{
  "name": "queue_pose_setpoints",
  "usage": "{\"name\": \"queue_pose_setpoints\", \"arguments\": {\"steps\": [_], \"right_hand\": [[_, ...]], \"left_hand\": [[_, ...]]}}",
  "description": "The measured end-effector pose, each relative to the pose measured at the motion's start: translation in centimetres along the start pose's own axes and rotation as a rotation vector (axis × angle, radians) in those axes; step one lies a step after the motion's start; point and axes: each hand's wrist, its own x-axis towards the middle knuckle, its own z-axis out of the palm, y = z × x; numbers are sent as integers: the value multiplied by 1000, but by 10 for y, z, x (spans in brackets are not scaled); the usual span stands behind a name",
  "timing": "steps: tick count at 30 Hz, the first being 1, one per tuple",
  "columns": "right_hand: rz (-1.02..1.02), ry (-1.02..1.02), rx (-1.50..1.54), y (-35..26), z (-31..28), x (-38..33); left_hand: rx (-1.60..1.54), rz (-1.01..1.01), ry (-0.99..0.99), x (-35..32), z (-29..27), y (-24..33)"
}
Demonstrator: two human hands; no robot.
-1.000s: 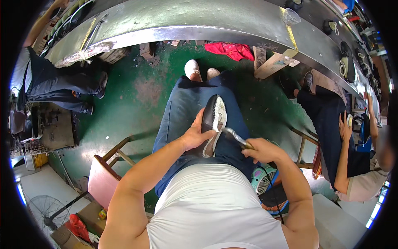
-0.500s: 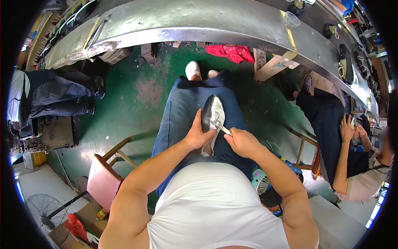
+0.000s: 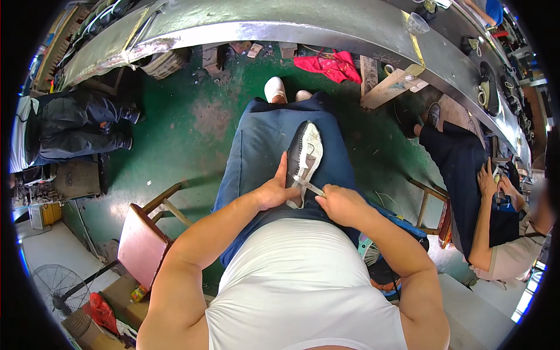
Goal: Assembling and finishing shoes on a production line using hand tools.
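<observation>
A shoe [image 3: 304, 156] with a pale sole and dark upper lies sole up on my lap, toe pointing away from me. My left hand [image 3: 273, 191] grips its heel end from the left side. My right hand [image 3: 340, 204] is closed on a thin metal tool [image 3: 309, 186] whose tip touches the sole near the heel. My legs in blue trousers [image 3: 262, 140] stretch forward, with white shoes on my feet at the far end.
A long curved metal workbench [image 3: 280, 26] runs across the top. A red cloth [image 3: 332, 64] lies on the green floor. A red-seated chair [image 3: 143, 242] stands at my left. Another seated person [image 3: 487, 221] works at my right. A fan [image 3: 58, 286] sits lower left.
The shoe has been turned from its side to sole up. My right hand with the tool moved left, onto the sole near the heel.
</observation>
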Motion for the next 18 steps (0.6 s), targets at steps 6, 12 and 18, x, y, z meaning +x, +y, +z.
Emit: {"name": "queue_pose_setpoints", "arguments": {"steps": [6, 12, 18], "right_hand": [[-66, -8, -69, -7, -2, -4], [-57, 71, -46, -8, -14, 9], [142, -91, -45, 9, -30, 31]], "left_hand": [[158, -3, -9, -1, -2, -3], [62, -11, -34, 0, -11, -16], [16, -64, -18, -10, -3, 4]]}}
